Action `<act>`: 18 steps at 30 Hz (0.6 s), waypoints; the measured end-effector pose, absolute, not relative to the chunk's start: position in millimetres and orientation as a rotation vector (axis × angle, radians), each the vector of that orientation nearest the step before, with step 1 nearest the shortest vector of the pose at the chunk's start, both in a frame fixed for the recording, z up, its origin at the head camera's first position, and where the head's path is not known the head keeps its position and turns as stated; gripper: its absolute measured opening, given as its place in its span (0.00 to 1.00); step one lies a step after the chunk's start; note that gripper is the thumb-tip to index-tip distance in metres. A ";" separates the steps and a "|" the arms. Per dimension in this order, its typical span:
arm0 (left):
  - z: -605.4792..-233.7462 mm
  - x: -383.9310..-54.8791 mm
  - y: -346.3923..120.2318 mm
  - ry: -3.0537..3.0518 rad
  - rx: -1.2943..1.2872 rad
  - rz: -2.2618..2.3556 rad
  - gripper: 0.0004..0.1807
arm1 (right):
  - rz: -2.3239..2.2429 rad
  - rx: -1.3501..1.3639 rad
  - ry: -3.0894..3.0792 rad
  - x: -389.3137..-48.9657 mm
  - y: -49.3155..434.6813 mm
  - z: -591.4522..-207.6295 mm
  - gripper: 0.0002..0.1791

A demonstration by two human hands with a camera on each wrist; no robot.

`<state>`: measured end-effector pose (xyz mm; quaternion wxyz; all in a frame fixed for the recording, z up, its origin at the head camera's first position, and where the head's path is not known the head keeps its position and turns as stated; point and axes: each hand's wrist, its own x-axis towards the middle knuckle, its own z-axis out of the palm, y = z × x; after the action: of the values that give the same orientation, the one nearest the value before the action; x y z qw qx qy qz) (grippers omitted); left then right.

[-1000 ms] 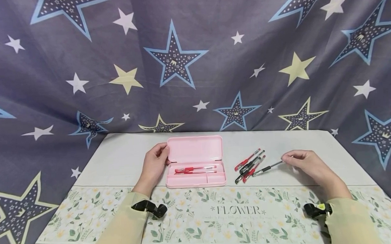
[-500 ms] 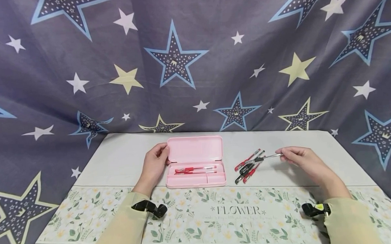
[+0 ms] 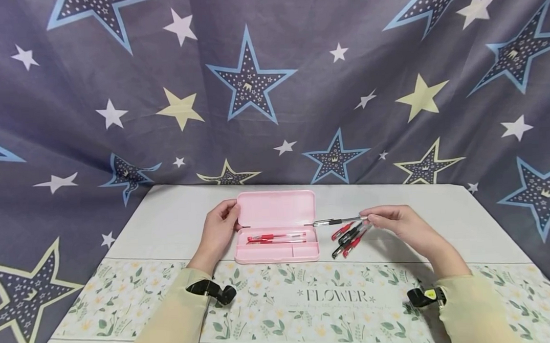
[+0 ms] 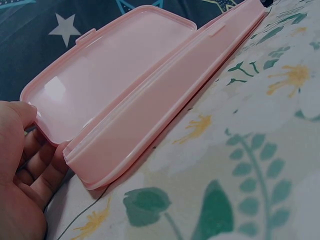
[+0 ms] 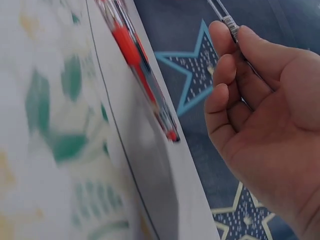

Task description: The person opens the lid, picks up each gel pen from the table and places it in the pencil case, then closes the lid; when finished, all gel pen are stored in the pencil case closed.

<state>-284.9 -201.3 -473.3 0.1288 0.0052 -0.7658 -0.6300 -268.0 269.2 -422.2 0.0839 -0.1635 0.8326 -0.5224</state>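
Observation:
A pink pencil case (image 3: 276,208) stands open on the table, its lid raised. My left hand (image 3: 219,232) grips the lid's left edge; in the left wrist view the thumb lies on the lid (image 4: 100,75) corner with fingers behind it. Red pens (image 3: 273,237) lie in the case's long rear compartment. Between thumb and index finger, my right hand (image 3: 399,225) pinches the end of a clear gel pen (image 3: 336,221) with a black grip. That pen is held roughly level, its tip beside the case's right hinge. Below it lies a pile of red and black pens (image 3: 350,234).
A white table cover (image 3: 423,195) with a floral band (image 3: 263,315) lettered FLOWER lies under everything. Behind the table hangs a dark curtain (image 3: 318,103) with stars. Two front compartments (image 3: 264,252) of the case hold nothing visible. Each wrist wears a black camera (image 3: 425,297).
My right hand has lifted the black gel pen off the table and carried it left, over the pile to the case. The left hand stays on the lid.

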 end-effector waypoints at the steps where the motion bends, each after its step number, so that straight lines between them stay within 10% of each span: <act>1: -473.0 -285.0 -201.0 -2.229 0.014 -1.828 0.14 | -1.560 -0.488 2.486 -268.2 265.5 -421.5 0.21; 18: -473.5 -285.9 -200.9 -2.226 0.028 -1.842 0.14 | -1.572 -0.527 2.428 -274.2 192.5 -421.9 0.21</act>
<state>-285.9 -200.9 -473.5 0.1260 0.0097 -0.7643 -0.6324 -274.2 192.5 -421.9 0.1008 -0.1782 0.8217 -0.5319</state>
